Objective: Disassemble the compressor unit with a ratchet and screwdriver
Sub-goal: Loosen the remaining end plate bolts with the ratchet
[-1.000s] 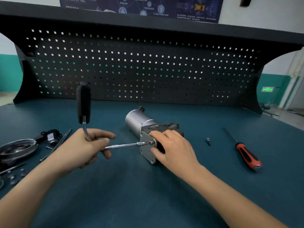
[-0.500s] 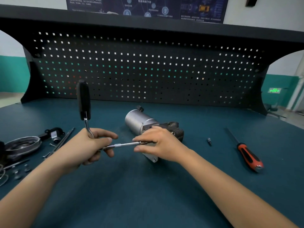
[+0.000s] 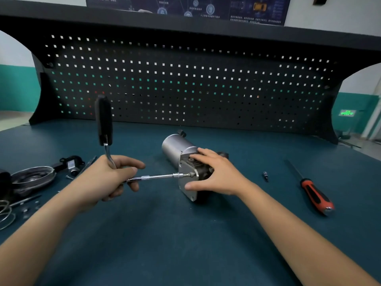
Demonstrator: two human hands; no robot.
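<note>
On the teal bench [image 3: 165, 244], the left hand [image 3: 103, 178] curls its fingers round the head of the ratchet [image 3: 104, 120], whose black handle stands upright above the fist. From there the extension bar [image 3: 154, 177] runs level to the right, and its tip meets a bolt on the end plate [image 3: 190, 195] of the compressor unit [image 3: 173, 147]. The compressor unit lies on its side mid-bench. The right hand [image 3: 214, 174] lies spread over its dark body, fingers on top and thumb against the plate's edge, probably to stop it rolling under the turning force.

Nothing blocks the handle's swing. To the right lie 1 small bit [image 3: 265, 176] and the red-and-black screwdriver [image 3: 315, 195], both well apart from the work. To the left sit removed parts: a wire coil [image 3: 6, 213], a round metal disc [image 3: 33, 178] and a bracket [image 3: 71, 165]. A black pegboard [image 3: 185, 83] closes the far side.
</note>
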